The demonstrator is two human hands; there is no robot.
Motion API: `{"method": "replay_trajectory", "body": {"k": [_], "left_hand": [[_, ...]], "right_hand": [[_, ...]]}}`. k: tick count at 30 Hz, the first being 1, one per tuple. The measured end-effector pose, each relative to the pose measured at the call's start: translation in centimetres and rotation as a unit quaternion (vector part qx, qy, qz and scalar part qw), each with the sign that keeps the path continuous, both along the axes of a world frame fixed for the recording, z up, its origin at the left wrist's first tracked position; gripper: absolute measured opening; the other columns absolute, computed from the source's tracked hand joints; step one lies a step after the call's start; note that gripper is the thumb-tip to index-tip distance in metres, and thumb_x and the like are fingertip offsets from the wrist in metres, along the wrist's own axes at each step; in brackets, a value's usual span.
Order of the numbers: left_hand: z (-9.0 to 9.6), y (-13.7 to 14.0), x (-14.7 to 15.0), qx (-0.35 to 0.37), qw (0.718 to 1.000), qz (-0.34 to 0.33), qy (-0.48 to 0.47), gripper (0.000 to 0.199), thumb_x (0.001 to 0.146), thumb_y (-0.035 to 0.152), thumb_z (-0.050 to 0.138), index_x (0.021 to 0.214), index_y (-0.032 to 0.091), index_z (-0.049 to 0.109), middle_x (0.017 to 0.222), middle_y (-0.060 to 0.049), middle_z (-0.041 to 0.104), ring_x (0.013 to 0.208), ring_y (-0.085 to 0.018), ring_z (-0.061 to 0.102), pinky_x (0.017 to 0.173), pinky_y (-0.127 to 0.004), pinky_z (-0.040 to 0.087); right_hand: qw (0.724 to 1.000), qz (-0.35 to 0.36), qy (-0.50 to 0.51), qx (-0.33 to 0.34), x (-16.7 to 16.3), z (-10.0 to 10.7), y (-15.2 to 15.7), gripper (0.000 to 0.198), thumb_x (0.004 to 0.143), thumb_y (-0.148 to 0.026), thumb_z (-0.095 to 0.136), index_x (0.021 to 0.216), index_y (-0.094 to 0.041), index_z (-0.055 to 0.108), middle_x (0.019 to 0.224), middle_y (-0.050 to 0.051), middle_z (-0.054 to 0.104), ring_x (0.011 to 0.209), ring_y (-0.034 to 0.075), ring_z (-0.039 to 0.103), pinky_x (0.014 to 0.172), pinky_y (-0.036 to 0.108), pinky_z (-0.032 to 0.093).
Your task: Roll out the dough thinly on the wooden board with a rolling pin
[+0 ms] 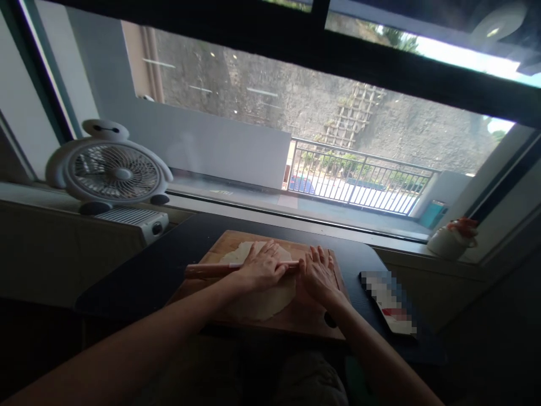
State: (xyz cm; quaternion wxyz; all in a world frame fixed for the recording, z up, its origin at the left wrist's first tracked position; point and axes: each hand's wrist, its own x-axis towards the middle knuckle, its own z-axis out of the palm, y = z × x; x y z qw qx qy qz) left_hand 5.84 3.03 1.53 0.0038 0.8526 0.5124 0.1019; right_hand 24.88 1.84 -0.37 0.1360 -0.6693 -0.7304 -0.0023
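Note:
A flat, pale sheet of dough lies on a wooden board. Across it rests a wooden rolling pin, its left end reaching past the board's left edge. My left hand lies flat over the middle of the pin, fingers stretched forward. Toward the pin's right end, my right hand presses with its palm down and its fingers extended. Neither hand is wrapped round the pin. Both hands partly cover the pin and the dough.
The board sits on a dark table. A phone with a blurred screen lies at its right. On the sill stand a white fan at left and a pale pot at right. Behind is a large window.

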Motion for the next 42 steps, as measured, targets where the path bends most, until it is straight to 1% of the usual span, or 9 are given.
{"method": "replay_trajectory", "body": {"k": [5,10,13,18,23,26,32,37,42], "left_hand": [[1.6,-1.4,-1.4,0.071,0.995,-0.068,0.021,0.027,0.087,0.035,0.045,0.1,0.023,0.065,0.113,-0.008,0.062,0.12,-0.026,0.045,0.109,-0.056,0.014],[1.5,0.3,1.1,0.058,0.992,-0.114,0.002,0.027,0.089,0.035,0.042,0.096,0.024,0.066,0.104,-0.005,0.064,0.107,-0.023,0.052,0.103,-0.046,0.03],[0.4,1.5,2.2,0.036,0.998,-0.044,-0.018,0.038,0.092,0.035,0.029,0.099,0.022,0.065,0.108,-0.007,0.064,0.106,-0.023,0.053,0.098,-0.044,0.035],[-1.1,5.5,3.1,-0.004,0.996,0.089,-0.006,0.053,0.092,0.044,0.021,0.132,0.019,0.046,0.145,-0.009,0.041,0.137,-0.027,0.024,0.111,-0.055,0.009],[-1.3,10.8,3.4,-0.062,0.99,0.126,0.004,0.06,0.091,0.048,0.017,0.138,0.017,0.038,0.15,-0.011,0.032,0.14,-0.029,0.018,0.108,-0.062,0.012],[-0.9,11.6,3.4,-0.074,0.989,0.131,0.008,0.062,0.09,0.049,0.018,0.139,0.016,0.037,0.151,-0.012,0.029,0.141,-0.03,0.017,0.107,-0.063,0.013],[-0.2,5.8,3.4,-0.066,0.995,0.073,0.018,0.06,0.092,0.046,0.018,0.137,0.013,0.04,0.148,-0.011,0.034,0.139,-0.026,0.022,0.111,-0.056,0.012],[-0.2,0.0,2.0,0.002,1.0,-0.015,0.011,0.048,0.093,0.036,0.022,0.127,0.018,0.051,0.14,-0.008,0.048,0.134,-0.023,0.033,0.111,-0.051,0.019],[0.2,-3.2,0.4,-0.031,0.997,-0.063,0.029,0.051,0.093,0.034,0.021,0.136,0.016,0.043,0.146,-0.009,0.039,0.137,-0.023,0.029,0.11,-0.048,0.021]], "right_hand": [[0.999,0.003,0.021,0.04,0.7,2.0,0.7,0.054,0.096,-0.043,0.02,0.137,-0.015,0.043,0.152,0.01,0.023,0.142,0.026,0.006,0.111,0.049,0.006],[0.994,-0.019,0.08,0.067,-0.6,2.8,3.1,0.047,0.095,-0.032,0.021,0.134,-0.019,0.045,0.148,0.008,0.031,0.139,0.023,0.019,0.11,0.043,0.016],[0.994,-0.049,0.074,0.062,-1.1,1.3,3.8,0.045,0.094,-0.031,0.025,0.129,-0.019,0.05,0.142,0.01,0.039,0.135,0.025,0.027,0.108,0.045,0.018],[0.995,-0.054,0.053,0.059,-0.7,-0.2,6.8,0.041,0.094,-0.037,0.028,0.124,-0.023,0.052,0.14,0.009,0.041,0.133,0.028,0.026,0.106,0.051,0.019],[0.997,-0.05,0.045,0.038,-0.9,0.7,11.6,0.042,0.093,-0.035,0.027,0.121,-0.02,0.054,0.135,0.012,0.044,0.132,0.028,0.027,0.105,0.051,0.02],[0.998,-0.041,0.043,0.03,-1.1,1.0,12.5,0.043,0.093,-0.034,0.028,0.127,-0.019,0.05,0.139,0.012,0.04,0.134,0.027,0.024,0.107,0.049,0.018],[0.998,-0.023,0.042,-0.035,-0.6,0.4,7.6,0.051,0.093,-0.043,0.028,0.137,-0.02,0.041,0.148,0.011,0.031,0.137,0.029,0.021,0.107,0.053,0.019],[1.0,0.006,0.029,0.001,-1.0,-0.1,0.1,0.051,0.096,-0.041,0.02,0.127,-0.018,0.053,0.146,0.008,0.037,0.141,0.026,0.013,0.112,0.046,0.01],[0.999,0.032,0.024,0.0,-1.2,-0.6,-4.4,0.052,0.096,-0.037,0.023,0.14,-0.013,0.038,0.149,0.009,0.032,0.141,0.022,0.013,0.113,0.039,0.01]]}}
